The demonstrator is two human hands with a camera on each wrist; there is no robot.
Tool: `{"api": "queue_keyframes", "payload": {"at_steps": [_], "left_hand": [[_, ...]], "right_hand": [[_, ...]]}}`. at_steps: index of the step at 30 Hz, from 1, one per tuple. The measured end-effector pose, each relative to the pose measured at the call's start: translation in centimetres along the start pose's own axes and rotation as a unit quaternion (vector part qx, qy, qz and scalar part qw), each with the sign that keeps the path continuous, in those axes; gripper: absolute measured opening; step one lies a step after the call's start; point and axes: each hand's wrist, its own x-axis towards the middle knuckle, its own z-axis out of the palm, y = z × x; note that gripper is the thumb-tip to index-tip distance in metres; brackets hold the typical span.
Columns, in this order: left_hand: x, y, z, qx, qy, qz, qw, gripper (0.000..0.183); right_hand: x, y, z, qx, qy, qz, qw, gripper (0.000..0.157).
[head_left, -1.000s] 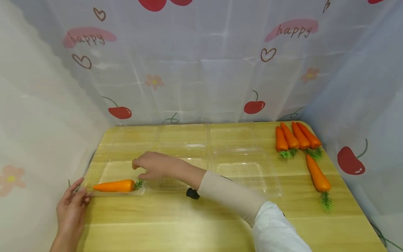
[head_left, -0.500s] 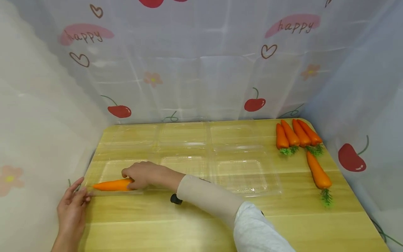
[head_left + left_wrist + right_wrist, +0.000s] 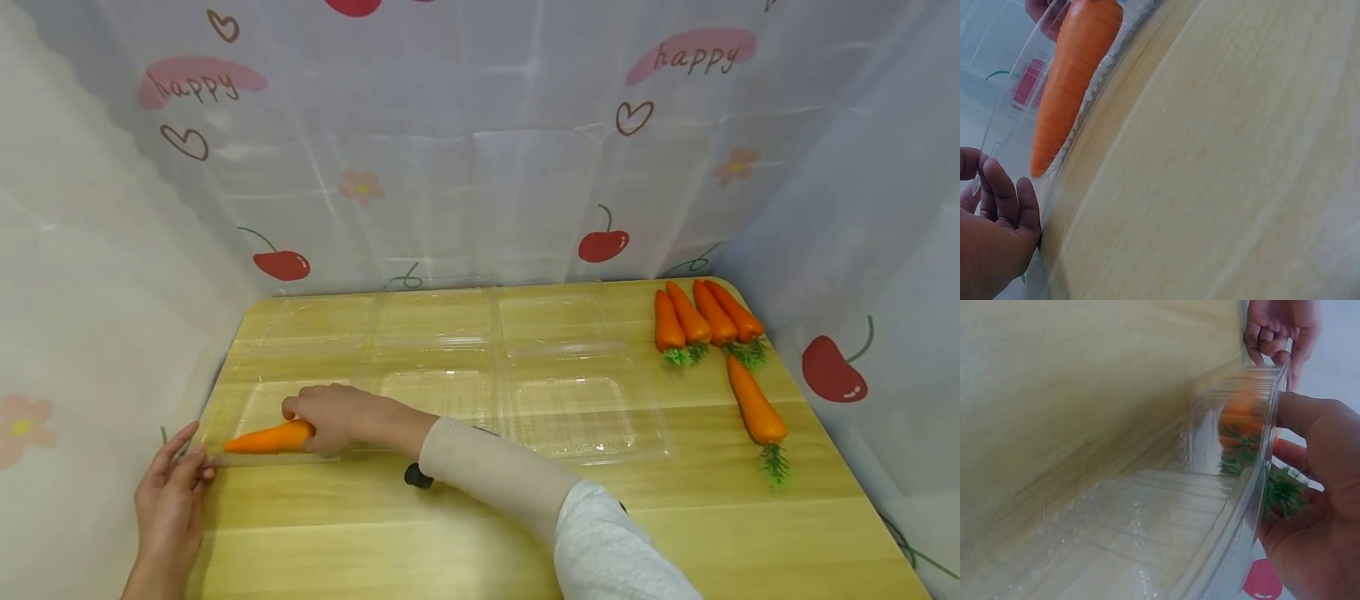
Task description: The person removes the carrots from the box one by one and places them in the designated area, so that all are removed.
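Note:
At the left of the table, an orange carrot [image 3: 266, 437] lies slanted in a clear plastic container [image 3: 262, 404]. My right hand [image 3: 333, 417] holds the carrot by its thick, leafy end, with fingers curled around it. In the right wrist view, the green leaves [image 3: 1285, 494] show beside the palm, partly seen through the container wall. The left hand [image 3: 171, 500] pinches the container's left rim between thumb and fingers, near the carrot's tip. In the left wrist view, the carrot [image 3: 1072, 81] points toward the left hand [image 3: 1000, 231].
Several more clear containers stand in rows, such as one at front right [image 3: 573, 408]. On the table's right side lie several carrots in a cluster [image 3: 693, 317] and a single carrot [image 3: 756, 404]. A patterned curtain [image 3: 480, 183] closes off the back.
My right hand has come down and leftward onto the carrot's leafy end and gripped it. The carrot's thick end has risen slightly. The left hand stays at the container's rim.

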Motion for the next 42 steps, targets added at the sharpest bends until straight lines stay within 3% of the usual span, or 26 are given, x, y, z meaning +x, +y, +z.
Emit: {"api": "queue_keyframes", "payload": {"at_steps": [6, 13, 21, 28, 32, 37, 42], "left_hand": [[0.2, -0.3, 0.1, 0.001, 0.011, -0.006, 0.9999, 0.045], [0.3, 0.0, 0.4, -0.030, 0.002, 0.008, 0.9995, 0.044], [0.5, -0.2, 0.6, -0.026, 0.004, -0.002, 0.9997, 0.041], [0.6, -0.5, 0.3, -0.011, -0.013, -0.003, 0.9999, 0.042], [0.4, -0.3, 0.2, -0.005, -0.010, -0.002, 0.9999, 0.043], [0.1, -0.4, 0.0, -0.007, -0.002, -0.012, 0.9999, 0.043], [0.1, -0.2, -0.4, -0.024, -0.004, -0.011, 0.9996, 0.043]], "right_hand": [[-0.5, 1.0, -0.7, 0.034, 0.038, -0.016, 0.999, 0.037], [-2.0, 2.2, -2.4, 0.068, 0.071, -0.026, 0.995, 0.039], [-6.2, 4.9, -3.6, 0.126, 0.129, -0.027, 0.983, 0.033], [-12.3, 8.9, -5.2, 0.231, 0.197, -0.012, 0.953, 0.038], [-16.0, 11.2, -5.8, 0.247, 0.243, 0.016, 0.938, 0.037], [-21.1, 14.0, -5.4, 0.246, 0.306, 0.083, 0.916, 0.035], [-26.6, 16.7, -4.1, 0.253, 0.367, 0.162, 0.880, 0.034]]}}
